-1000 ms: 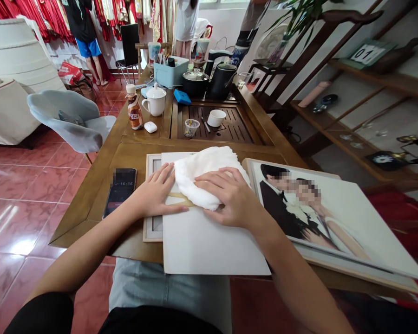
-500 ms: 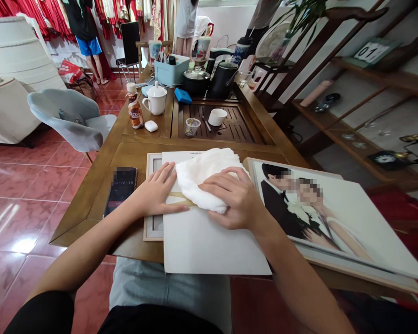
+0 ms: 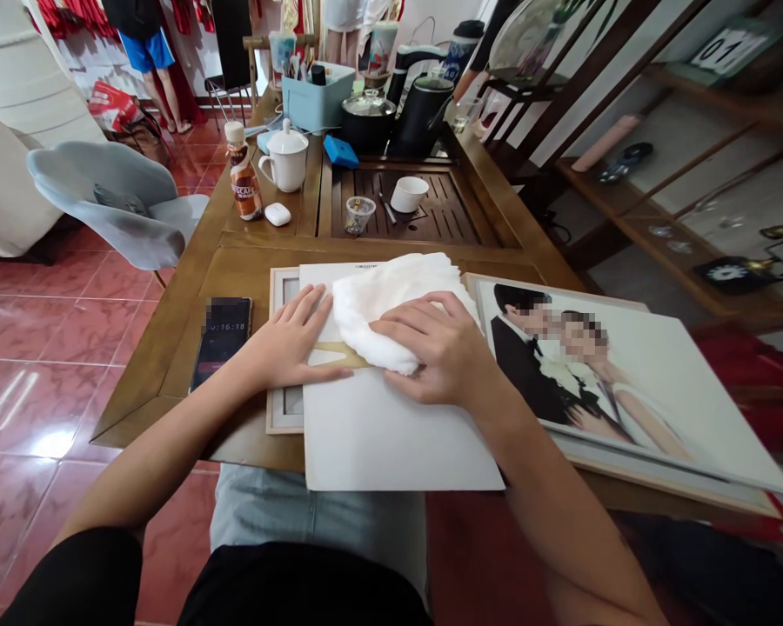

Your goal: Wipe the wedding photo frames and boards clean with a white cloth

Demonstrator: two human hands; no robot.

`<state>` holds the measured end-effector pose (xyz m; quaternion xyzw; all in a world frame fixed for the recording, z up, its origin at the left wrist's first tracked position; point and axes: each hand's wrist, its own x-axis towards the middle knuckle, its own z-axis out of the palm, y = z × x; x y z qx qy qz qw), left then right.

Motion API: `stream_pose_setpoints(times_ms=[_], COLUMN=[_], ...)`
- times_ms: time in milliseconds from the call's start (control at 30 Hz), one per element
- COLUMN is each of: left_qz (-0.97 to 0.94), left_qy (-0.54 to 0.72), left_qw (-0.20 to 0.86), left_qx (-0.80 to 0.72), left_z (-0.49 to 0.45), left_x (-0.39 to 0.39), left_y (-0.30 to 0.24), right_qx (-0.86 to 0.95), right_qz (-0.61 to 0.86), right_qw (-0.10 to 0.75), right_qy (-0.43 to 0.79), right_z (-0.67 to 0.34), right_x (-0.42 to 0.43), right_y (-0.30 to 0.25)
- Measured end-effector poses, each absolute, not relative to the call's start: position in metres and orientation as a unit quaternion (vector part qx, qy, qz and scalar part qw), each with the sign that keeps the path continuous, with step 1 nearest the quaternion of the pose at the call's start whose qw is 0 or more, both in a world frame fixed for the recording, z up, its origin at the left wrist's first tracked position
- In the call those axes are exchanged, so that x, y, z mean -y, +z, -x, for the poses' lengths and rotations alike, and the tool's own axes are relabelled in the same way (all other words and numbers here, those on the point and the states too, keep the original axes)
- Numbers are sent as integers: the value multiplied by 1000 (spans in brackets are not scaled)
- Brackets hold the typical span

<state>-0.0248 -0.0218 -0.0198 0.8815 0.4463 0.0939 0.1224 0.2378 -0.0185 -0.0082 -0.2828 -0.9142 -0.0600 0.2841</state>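
Note:
A white board [image 3: 391, 443] lies flat at the table's near edge, over a pale wooden frame [image 3: 280, 416] that shows on its left side. My right hand [image 3: 434, 348] has its fingers curled round a bunched white cloth [image 3: 382, 300] and presses it on the board. Flat on the board's left part rests my left hand [image 3: 297, 339], fingers spread, with its tips near the cloth. Between the hands, a tan strip-like mark [image 3: 336, 355] shows on the board; the cloth hides part of it.
To the right lies a framed couple photo [image 3: 632, 382]. A phone [image 3: 222, 343] is left of my left hand. Farther back stand a coffee bottle [image 3: 244, 178], a lidded white mug [image 3: 287, 161], a small cup [image 3: 409, 194] and a black kettle [image 3: 421, 122]. People stand in the background.
The whole scene sits slightly higher in the picture as my view has tilted down. Both hands and the cloth keep nearly the same places on the board.

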Motion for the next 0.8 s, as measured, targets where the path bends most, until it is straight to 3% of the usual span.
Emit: stream_pose_setpoints(times_ms=[167, 533, 800], left_qz=[-887, -901, -914], left_qy=[120, 121, 123], left_qw=[119, 84, 71], left_qx=[-429, -407, -380], left_z=[24, 24, 21], left_x=[21, 20, 19], left_y=[-20, -20, -19], right_qx=[932, 925, 930], right_qz=[256, 327, 292], right_qw=[256, 193, 213], right_qy=[-3, -20, -63], right_z=[-242, -244, -241], right_x=[18, 20, 24], right_y=[-8, -6, -3])
